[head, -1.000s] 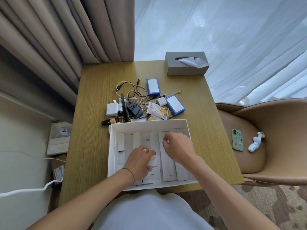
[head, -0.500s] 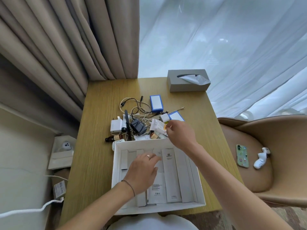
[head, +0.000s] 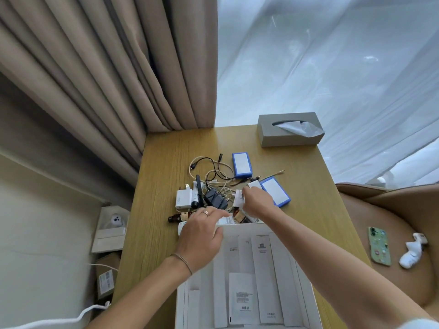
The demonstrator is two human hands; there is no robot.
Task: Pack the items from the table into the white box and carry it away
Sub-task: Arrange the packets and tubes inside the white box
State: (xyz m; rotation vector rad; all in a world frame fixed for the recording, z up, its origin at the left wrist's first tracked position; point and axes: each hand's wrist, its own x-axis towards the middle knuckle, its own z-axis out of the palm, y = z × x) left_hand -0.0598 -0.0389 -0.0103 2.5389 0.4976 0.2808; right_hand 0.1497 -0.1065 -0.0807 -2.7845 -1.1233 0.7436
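The white box sits at the table's near edge with several long white packets lying in it. Beyond its far wall lies a pile: tangled cables, a white charger, a black adapter, a brown bottle, two blue-edged boxes. My right hand reaches over the box and pinches a small white packet in the pile. My left hand lies over the box's far left corner, fingers on a white item there.
A grey tissue box stands at the table's far right corner. Curtains hang behind the wooden table. To the right, a tan chair holds a green phone and a white object. Boxes and a white cord sit on the floor at left.
Both hands left the packets inside the box and moved forward to the pile. The right hand has closed on a small white packet. The camera has tilted upward.
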